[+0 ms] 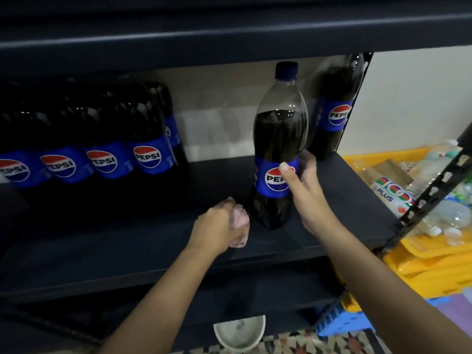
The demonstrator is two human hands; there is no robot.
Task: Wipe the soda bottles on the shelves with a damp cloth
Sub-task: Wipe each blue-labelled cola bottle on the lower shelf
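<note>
Pepsi bottle (279, 139): standing upright; right hand (302, 185) gripping its label; left hand (219, 226), just beside its base, clutching pink cloth (240, 226).

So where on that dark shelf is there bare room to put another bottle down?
Bare dark shelf lies between the packed row of Pepsi bottles and the held plastic Pepsi bottle, and along the front edge. The left side is crowded.

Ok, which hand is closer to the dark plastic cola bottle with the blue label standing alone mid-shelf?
Right. The right hand grips the dark plastic cola bottle at its blue label; the left hand, holding a pale pink cloth, sits beside the bottle's base.
</note>
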